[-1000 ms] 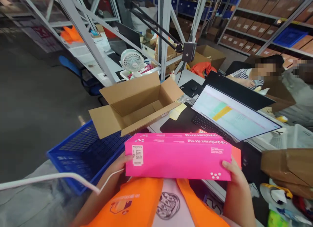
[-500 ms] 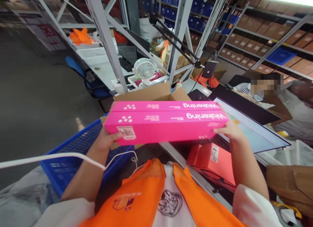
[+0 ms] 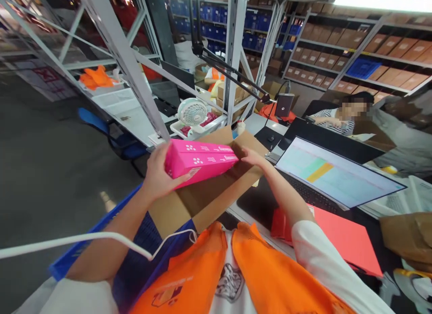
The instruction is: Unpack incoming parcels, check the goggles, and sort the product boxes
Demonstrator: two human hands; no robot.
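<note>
Two long pink boxes with white print [image 3: 205,163], pressed side by side, are tilted over an open cardboard carton [image 3: 216,210]. Around their left end, the fingers and thumb of my left hand [image 3: 162,170] are closed. My right hand [image 3: 251,157] is at their other end, with its fingertips against the pink boxes, inside the carton's right flap. The lower right part of the boxes reaches into the carton opening. Under the carton's left side is a blue plastic crate [image 3: 135,242].
To the right are a monitor [image 3: 337,172], a keyboard [image 3: 308,192] and a red box [image 3: 344,237]. A white cord [image 3: 111,235] crosses above my left forearm. Behind the carton stand a metal post [image 3: 124,61] and a small fan [image 3: 192,112]. A person [image 3: 337,118] sits beyond the monitor.
The pink boxes have turned and moved away from me, down into the carton opening, right end lower. Both hands have moved with them. The carton's inside now shows.
</note>
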